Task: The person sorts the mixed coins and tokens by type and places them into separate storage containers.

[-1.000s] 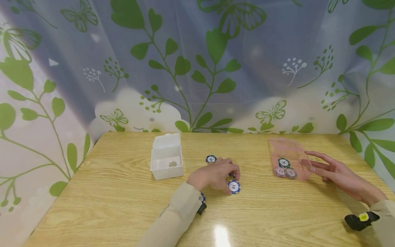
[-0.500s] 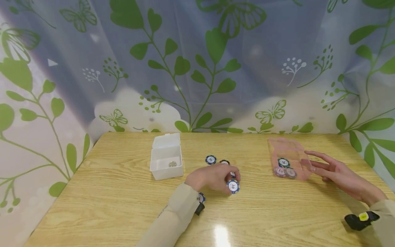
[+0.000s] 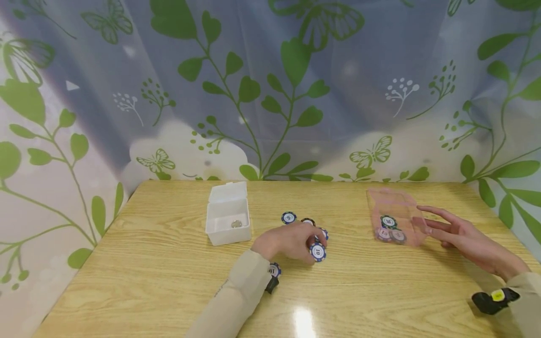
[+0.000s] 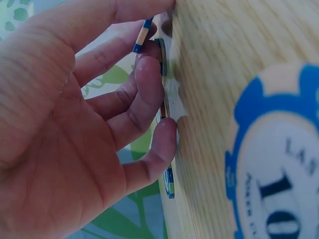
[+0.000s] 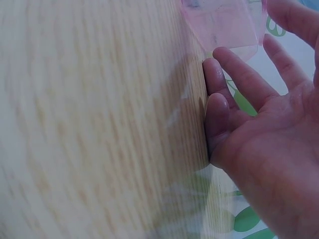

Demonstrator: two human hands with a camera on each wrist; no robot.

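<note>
My left hand (image 3: pixel 291 241) pinches a blue-and-white poker chip (image 3: pixel 318 252) marked 10 between thumb and fingers, over the middle of the table. In the left wrist view that chip (image 4: pixel 143 36) shows edge-on at the fingertips, tilted. Close behind the hand lie a dark chip (image 3: pixel 308 220) and another blue chip (image 3: pixel 323 233), partly covered. My right hand (image 3: pixel 469 241), fingers loosely extended, touches the right side of a clear pink lidded box (image 3: pixel 382 202). Inside the box are a green chip (image 3: pixel 389 221) and two more chips (image 3: pixel 397 235). The right wrist view shows the pink box (image 5: pixel 224 25) at the fingertips.
A white box (image 3: pixel 228 237) with its lid raised stands on the left, with small shiny round pieces (image 3: pixel 236 224) inside. One blue chip (image 3: pixel 289 217) lies farther back; another (image 3: pixel 274 270) sits beside the left wrist. A patterned curtain (image 3: pixel 270 94) hangs behind the wooden table (image 3: pixel 363 291).
My left hand has drawn slightly left with the pinched chip, which has shifted a little up and left in view. The dark chip and blue chip behind it show more. The right hand stays put.
</note>
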